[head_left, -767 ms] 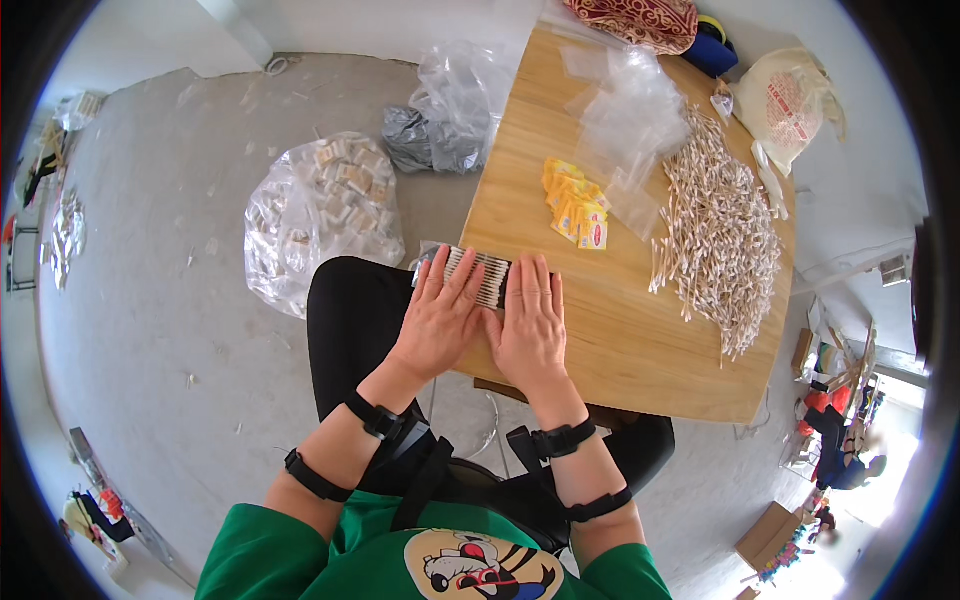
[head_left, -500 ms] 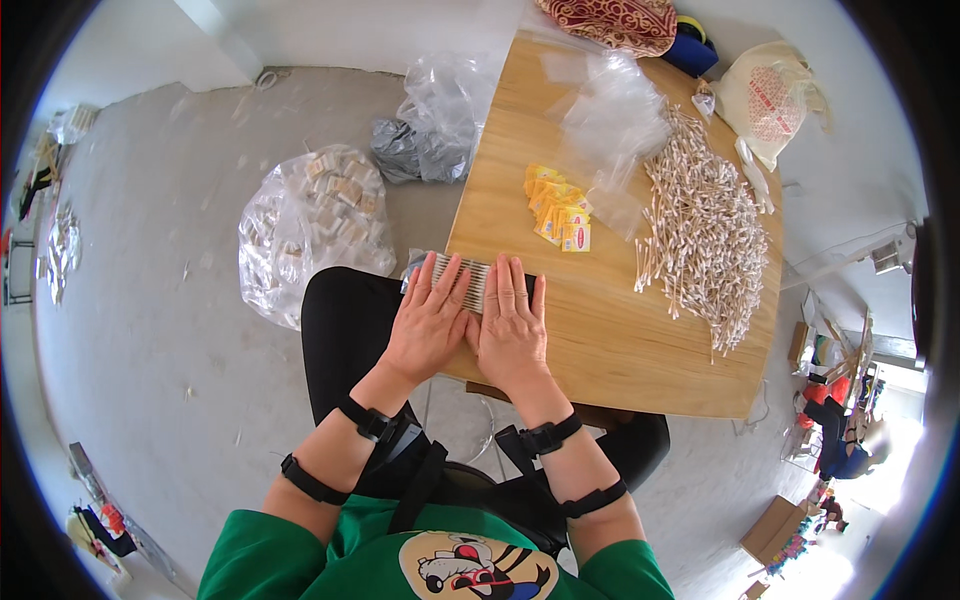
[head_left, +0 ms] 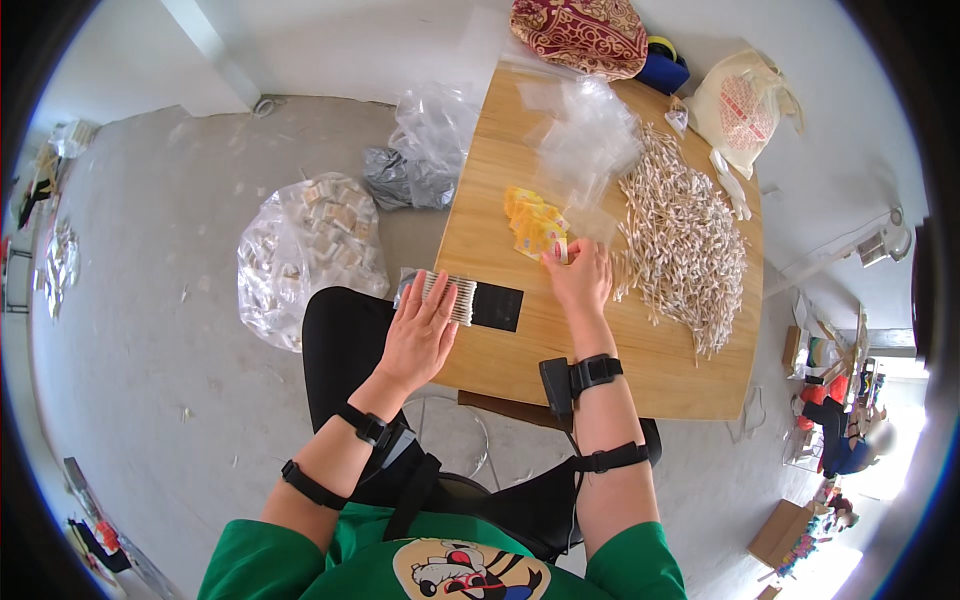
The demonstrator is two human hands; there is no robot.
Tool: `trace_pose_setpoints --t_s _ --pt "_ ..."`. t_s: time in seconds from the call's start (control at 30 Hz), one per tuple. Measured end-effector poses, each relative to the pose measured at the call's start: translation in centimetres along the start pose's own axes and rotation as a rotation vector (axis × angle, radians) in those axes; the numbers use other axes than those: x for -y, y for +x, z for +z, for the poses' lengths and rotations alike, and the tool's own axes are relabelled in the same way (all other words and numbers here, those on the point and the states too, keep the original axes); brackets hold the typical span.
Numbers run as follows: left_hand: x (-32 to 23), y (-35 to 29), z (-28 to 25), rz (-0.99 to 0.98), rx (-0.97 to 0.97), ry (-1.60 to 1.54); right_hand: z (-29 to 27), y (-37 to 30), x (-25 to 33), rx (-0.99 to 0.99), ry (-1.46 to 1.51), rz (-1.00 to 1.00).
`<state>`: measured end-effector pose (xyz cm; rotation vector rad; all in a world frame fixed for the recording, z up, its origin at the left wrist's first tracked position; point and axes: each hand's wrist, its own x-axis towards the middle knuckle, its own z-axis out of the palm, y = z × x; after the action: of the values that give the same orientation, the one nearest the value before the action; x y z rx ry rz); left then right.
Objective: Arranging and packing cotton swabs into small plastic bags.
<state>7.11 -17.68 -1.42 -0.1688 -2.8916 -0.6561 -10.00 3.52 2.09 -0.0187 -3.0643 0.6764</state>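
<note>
Left hand (head_left: 418, 335) lies flat, palm down, fingers spread, at the near left edge of the wooden counter (head_left: 640, 370). Its fingertips rest on a row of white cotton swabs (head_left: 447, 296) lined up side by side on a black rectangular tray (head_left: 497, 306); the grip is spread wide and pinches nothing. The tray sits at the counter's near left corner, part of it bare and dark to the right of the swab row.

Right hand (head_left: 578, 280) is stretched forward across the counter, well apart from the left hand. Its fingertips touch the near edge of a small stack of yellow packets (head_left: 532, 221) lying mid-counter. Whether the grip is pinching a packet or only resting on it cannot be told; the fingers appear loosely together.

Just to the right of the right hand, a large loose heap of cotton swabs (head_left: 682, 240) covers the right part of the counter. Beyond the yellow packets lies a pile of clear plastic bags (head_left: 585, 135). At the far edge stand a red patterned bag (head_left: 580, 35) and a cream cloth bag (head_left: 740, 105).

On the floor left of the counter sits a large clear sack of filled packets (head_left: 305, 250), with a crumpled grey bag (head_left: 400, 180) beyond it.

Both forearms carry black straps at wrist and mid-forearm
</note>
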Motion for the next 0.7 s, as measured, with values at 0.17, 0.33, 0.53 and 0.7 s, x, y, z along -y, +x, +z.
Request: trace_pose_setpoints --t_s 0.17,0.33,0.53,0.7 --pt "-0.1 0.1 0.1 0.017 -0.02 -0.003 0.1 0.4 -1.6 0.018 0.154 0.097" --pt "0.0 0.0 -0.2 0.002 -0.002 -0.002 -0.2 -2.0 -2.5 0.076 0.898 0.236" --pt "0.1 0.0 0.2 -0.008 -0.043 -0.055 1.9 -9.3 3.3 0.187 0.99 0.222" --pt "0.0 0.0 0.3 0.0 -0.049 -0.067 4.0 -11.1 4.8 0.054 0.816 0.155"
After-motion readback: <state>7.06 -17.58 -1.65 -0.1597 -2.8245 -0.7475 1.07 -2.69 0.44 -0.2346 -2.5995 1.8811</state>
